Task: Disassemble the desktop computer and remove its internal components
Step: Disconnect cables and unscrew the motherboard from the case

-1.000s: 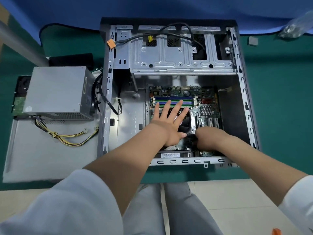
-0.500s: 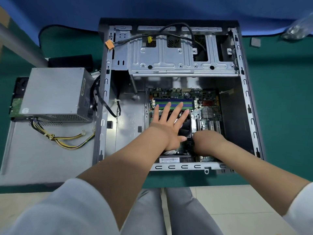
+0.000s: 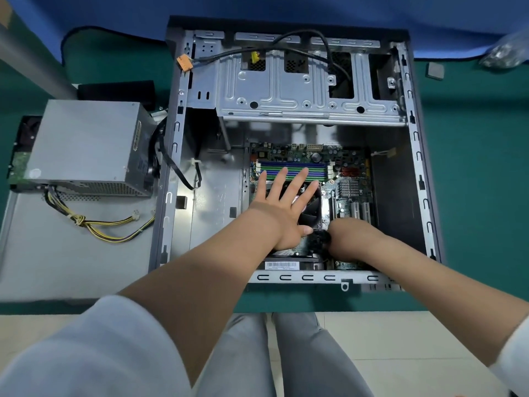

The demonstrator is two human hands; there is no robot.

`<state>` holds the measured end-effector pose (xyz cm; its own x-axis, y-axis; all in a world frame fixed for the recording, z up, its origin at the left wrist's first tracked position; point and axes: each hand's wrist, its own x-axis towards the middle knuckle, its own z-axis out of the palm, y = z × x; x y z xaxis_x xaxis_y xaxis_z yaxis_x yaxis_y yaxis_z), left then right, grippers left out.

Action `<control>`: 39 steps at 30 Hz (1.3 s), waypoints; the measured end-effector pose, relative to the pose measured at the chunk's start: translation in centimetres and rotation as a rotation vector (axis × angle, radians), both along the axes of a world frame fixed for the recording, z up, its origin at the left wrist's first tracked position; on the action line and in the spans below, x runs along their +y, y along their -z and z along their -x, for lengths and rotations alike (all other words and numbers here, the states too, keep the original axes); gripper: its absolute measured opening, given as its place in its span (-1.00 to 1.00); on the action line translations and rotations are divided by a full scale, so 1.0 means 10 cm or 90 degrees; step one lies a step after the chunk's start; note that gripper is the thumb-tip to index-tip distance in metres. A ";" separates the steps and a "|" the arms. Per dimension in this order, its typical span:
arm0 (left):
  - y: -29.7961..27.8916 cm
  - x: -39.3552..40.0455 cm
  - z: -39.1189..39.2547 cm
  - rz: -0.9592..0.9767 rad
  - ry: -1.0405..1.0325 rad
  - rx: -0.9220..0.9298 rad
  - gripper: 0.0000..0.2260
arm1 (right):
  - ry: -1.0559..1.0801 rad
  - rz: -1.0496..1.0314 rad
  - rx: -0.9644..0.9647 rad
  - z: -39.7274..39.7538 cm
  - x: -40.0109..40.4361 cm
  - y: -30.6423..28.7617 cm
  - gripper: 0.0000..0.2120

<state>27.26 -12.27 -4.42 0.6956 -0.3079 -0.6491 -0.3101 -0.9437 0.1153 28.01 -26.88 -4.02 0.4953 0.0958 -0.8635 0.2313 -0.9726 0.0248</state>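
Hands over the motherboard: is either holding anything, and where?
Left hand rests flat and open on the CPU fan, holding nothing. Right hand grips a small black part beside it; what it is is unclear.

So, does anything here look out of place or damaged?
Nothing looks damaged. The power supply lies outside the case on the removed side panel, cables loose, which suits a teardown.

The open grey sheet-metal computer case (image 3: 286, 90) looks dully shiny; the grey metal power supply box (image 3: 86, 141) is matt, and the green table cloth (image 3: 472, 167) is soft.
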 end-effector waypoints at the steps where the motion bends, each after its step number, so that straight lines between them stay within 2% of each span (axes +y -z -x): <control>1: 0.00 0.00 0.00 -0.001 0.000 -0.001 -0.31 | 0.004 0.006 -0.001 0.00 -0.02 0.00 -0.80; 12: 0.03 0.00 0.01 -0.002 0.000 -0.013 -0.32 | -0.074 0.016 0.029 -0.02 0.01 -0.02 -0.79; 19: 0.04 0.00 0.01 -0.006 0.004 -0.017 -0.31 | -0.030 -0.029 0.022 -0.02 0.02 -0.03 -0.77; 26: -0.01 0.01 0.00 -0.004 0.002 0.004 -0.31 | -0.018 0.003 0.000 0.00 -0.04 0.00 -0.83; 31: 0.00 0.02 0.01 -0.010 0.004 0.003 -0.31 | -0.051 -0.031 -0.004 -0.01 0.00 -0.02 -0.81; 39: -0.02 0.01 0.01 -0.012 0.006 -0.002 -0.32 | -0.010 -0.021 -0.007 -0.01 -0.04 0.02 -0.83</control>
<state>27.21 -12.17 -4.21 0.6943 -0.3020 -0.6532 -0.3196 -0.9427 0.0961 28.14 -27.24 -4.25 0.5029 0.1319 -0.8542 0.2472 -0.9690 -0.0041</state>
